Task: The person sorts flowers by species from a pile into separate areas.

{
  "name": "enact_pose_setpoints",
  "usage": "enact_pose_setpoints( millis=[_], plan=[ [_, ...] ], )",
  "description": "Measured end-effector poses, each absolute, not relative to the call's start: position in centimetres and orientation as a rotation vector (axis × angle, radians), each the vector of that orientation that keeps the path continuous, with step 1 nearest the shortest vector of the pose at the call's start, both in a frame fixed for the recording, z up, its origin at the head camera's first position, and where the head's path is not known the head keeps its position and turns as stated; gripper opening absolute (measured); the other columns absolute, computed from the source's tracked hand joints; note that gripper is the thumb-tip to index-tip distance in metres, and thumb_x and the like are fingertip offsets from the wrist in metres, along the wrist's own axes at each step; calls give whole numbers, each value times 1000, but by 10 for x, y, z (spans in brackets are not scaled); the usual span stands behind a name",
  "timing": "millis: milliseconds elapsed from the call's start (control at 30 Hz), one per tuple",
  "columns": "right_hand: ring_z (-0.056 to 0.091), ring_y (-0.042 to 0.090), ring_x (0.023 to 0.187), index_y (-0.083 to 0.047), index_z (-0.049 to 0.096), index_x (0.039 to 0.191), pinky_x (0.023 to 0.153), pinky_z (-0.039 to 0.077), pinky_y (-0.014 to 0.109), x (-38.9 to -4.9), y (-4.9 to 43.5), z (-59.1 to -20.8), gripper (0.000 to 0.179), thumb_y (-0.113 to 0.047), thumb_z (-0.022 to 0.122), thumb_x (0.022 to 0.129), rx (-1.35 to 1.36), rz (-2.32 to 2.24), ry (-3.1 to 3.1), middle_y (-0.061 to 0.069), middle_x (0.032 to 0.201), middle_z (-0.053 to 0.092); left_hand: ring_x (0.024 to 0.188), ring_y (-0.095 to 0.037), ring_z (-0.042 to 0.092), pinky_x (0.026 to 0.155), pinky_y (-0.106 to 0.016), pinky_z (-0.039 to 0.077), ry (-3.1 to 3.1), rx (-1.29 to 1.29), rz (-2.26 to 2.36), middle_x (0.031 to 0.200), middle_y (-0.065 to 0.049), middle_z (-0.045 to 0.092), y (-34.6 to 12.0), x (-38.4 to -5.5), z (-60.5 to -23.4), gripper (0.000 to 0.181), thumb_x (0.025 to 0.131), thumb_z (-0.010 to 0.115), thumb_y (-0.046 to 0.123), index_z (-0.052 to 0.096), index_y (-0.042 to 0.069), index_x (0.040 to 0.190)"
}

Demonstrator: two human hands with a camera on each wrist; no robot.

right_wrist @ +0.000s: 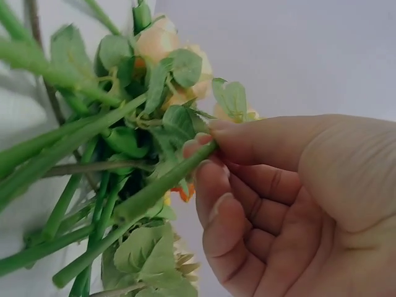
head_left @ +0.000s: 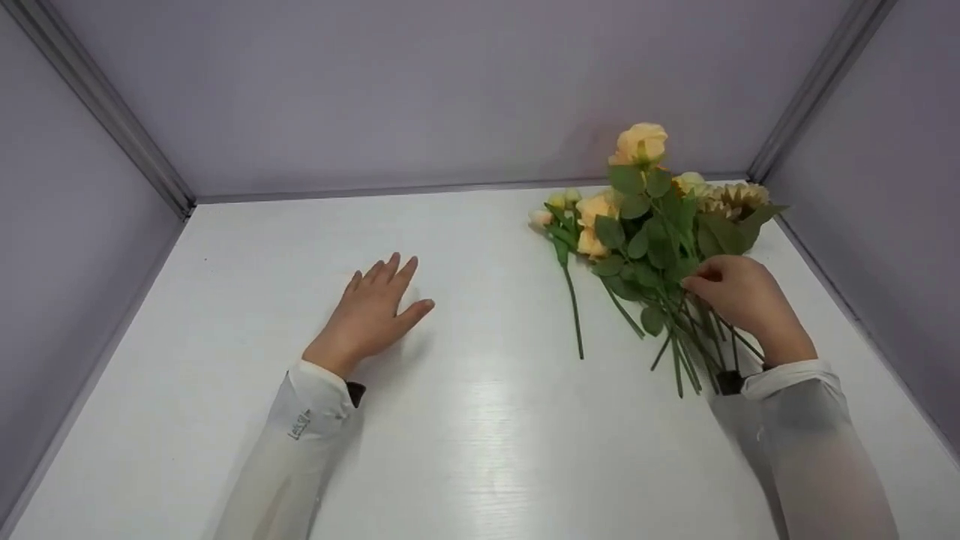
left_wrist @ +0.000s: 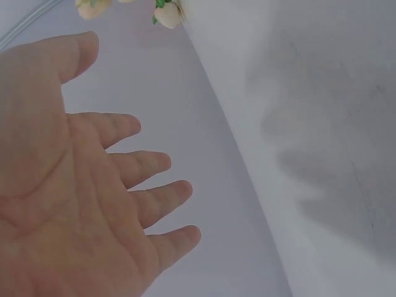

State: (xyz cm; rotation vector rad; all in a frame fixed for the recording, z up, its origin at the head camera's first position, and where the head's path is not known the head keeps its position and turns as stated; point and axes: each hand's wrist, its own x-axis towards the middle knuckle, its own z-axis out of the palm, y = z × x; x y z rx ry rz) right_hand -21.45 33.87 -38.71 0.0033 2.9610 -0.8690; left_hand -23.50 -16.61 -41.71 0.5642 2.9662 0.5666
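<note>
My right hand is at the pile of artificial flowers on the right of the table. In the right wrist view its thumb and fingers pinch a green flower stem. Which bloom that stem bears cannot be told among the leaves. A peach rose stands out highest at the back of the pile. My left hand hovers over the table's left half, fingers spread, holding nothing; the left wrist view shows its palm.
A tulip-like stem lies at the pile's left edge. More peach roses and a tan bloom lie around the leaves. Grey panels enclose the white table at the back and sides.
</note>
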Motion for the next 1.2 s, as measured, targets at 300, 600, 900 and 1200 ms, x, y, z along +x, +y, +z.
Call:
enact_pose_setpoints(
  millis=[300, 600, 900, 1200],
  plan=[
    [60, 27, 89, -10, 71, 119, 73, 49, 42, -211, 293, -369, 43, -48, 63, 101, -52, -1032, 2960, 11, 109, 70, 139, -23, 47, 114, -46, 38, 2852, 604, 1060, 153, 1, 50, -127, -231, -399, 51, 106, 54, 45, 53, 20, 151],
    [62, 23, 87, -16, 74, 111, 76, 53, 40, -213, 224, -370, 26, -39, 68, 100, -291, -1134, 2867, 2, 102, 71, 102, -15, 68, 93, -38, 54, 2464, 528, 1815, 112, 3, 73, -77, -240, -397, 24, 104, 63, 31, 75, 18, 120],
    [63, 19, 75, -15, 76, 101, 67, 53, 38, -209, 181, -392, 12, -26, 73, 98, -464, -1185, 2871, -2, 88, 71, 102, -32, 69, 90, -42, 57, 2215, 404, 2081, 105, -6, 74, -54, -246, -418, 26, 101, 69, 30, 75, 9, 116],
    [64, 16, 74, -18, 77, 99, 68, 53, 37, -206, 164, -403, 11, -28, 73, 98, -518, -1161, 2821, -4, 87, 72, 98, -33, 70, 85, -37, 58, 2124, 337, 2184, 100, -8, 74, -51, -247, -424, 26, 99, 71, 26, 74, 4, 113]
  ],
)
